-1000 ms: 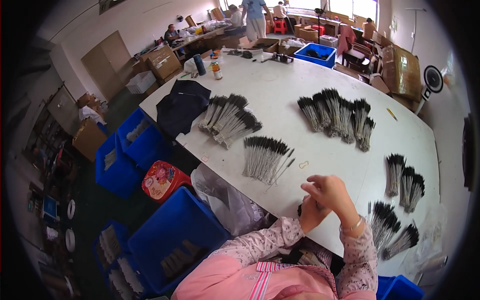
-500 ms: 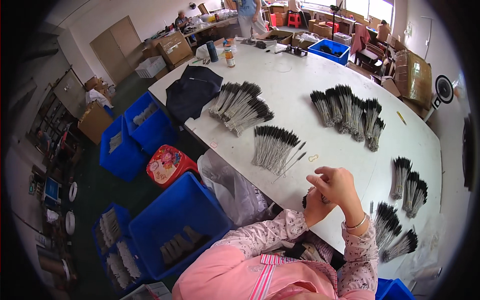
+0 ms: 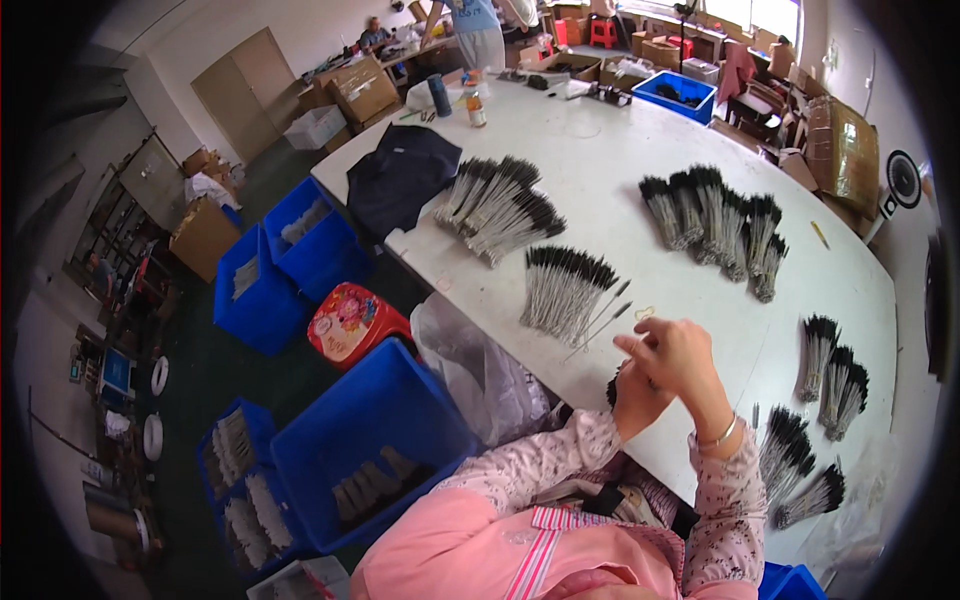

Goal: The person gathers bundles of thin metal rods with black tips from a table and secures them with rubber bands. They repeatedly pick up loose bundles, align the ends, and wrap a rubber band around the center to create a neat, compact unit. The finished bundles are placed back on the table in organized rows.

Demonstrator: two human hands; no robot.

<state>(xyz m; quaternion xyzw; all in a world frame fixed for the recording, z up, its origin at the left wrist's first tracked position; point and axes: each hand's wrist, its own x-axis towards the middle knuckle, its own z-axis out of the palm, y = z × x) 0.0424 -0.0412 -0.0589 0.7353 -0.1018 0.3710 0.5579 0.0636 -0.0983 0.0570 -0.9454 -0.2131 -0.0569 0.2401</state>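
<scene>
My left hand [image 3: 637,402] is closed around a bundle of small black-bristled wire brushes [image 3: 612,391]. Only a little of the dark bristle shows beside its fingers. My right hand [image 3: 682,358] bends over the left one with its fingers curled. Anything between those fingertips is too small or hidden to make out. Just beyond the hands lies a yellowish rubber band [image 3: 645,312]. Two loose brushes [image 3: 606,325] rest to the left of it, beside a fanned pile of similar brushes [image 3: 567,292] with thin silvery wire stems.
More brush bundles lie at the table's far left [image 3: 500,208], far right [image 3: 715,220] and near right [image 3: 790,460]. A dark folded cloth [image 3: 402,178] covers the left corner. Blue bins [image 3: 375,440] and a red stool [image 3: 355,322] stand left of the table [image 3: 600,150].
The whole view has shifted slightly, so the table sits further right. My hands stay together, the right fingers a little lower over the left hand. A standing person at the back has shifted posture.
</scene>
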